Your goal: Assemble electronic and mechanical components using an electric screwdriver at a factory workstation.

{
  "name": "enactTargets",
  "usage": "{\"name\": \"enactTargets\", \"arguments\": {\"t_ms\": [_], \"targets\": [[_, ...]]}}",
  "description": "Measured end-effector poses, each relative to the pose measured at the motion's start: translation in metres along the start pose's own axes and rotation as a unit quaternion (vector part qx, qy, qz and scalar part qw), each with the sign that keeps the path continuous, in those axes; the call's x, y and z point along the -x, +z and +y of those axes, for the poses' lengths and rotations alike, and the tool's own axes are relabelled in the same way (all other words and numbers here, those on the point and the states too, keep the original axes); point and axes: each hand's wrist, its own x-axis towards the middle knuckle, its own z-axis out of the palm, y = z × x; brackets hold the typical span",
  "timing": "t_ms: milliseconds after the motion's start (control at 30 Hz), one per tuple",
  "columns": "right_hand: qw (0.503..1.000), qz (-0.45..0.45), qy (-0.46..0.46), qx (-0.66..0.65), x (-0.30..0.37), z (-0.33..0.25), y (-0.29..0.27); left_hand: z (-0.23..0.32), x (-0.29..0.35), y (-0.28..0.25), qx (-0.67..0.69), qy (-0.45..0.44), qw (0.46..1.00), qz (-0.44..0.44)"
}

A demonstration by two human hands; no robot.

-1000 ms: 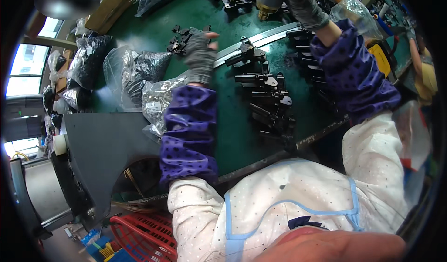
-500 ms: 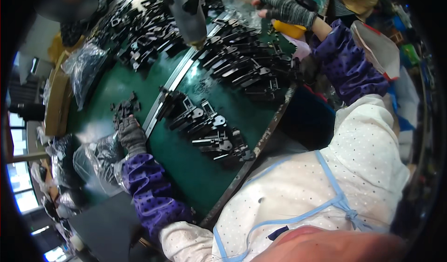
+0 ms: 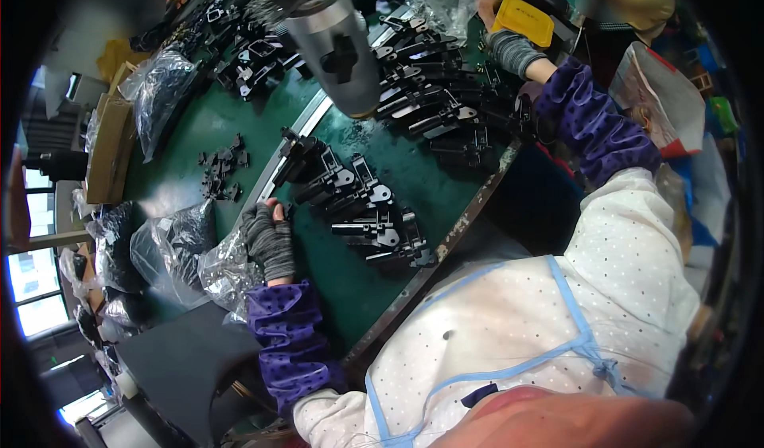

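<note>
Nearest, the left hand (image 3: 266, 237), fingers loosely curled, lies beside a bag of silvery parts (image 3: 227, 273) and the near end of a metal rail (image 3: 309, 117); whether it grips anything cannot be told. The small black parts (image 3: 225, 165) lie just beyond it on the green tabletop (image 3: 179, 165). Farther off, the right hand (image 3: 509, 48) reaches beside a yellow container (image 3: 527, 20), its grip unclear. Relative to half a second earlier, the left hand has withdrawn from the small black parts.

Head fisheye, left of pair, faced down.
Close, wide view over green-topped workbench (image 3: 255, 122); wearer's blue-trimmed apron (image 3: 493, 305) sat lower right.
</note>
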Motion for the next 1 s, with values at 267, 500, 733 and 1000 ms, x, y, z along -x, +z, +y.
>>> {"name": "enactTargets", "arguments": {"t_ms": [267, 500, 733, 1000], "targets": [[0.984, -0.045, -0.067, -0.156, 0.036, -0.002, -0.025, -0.001, 0.023, -0.013, 0.107, 0.008, 0.993, -0.049], [0.991, 0.068, -0.112, -0.006, 0.032, 0.014, 0.002, 0.043, 0.007, -0.019, 0.203, -0.03, 0.977, 0.058], [0.712, -0.161, -0.087, -0.678, 0.05, -0.113, -0.125, 0.07, -0.012, -0.009, 0.225, 0.076, 0.968, 0.081], [0.698, -0.316, -0.207, -0.608, 0.028, -0.251, -0.114, 0.068, -0.015, 0.008, 0.185, 0.154, 0.967, 0.085]]}}
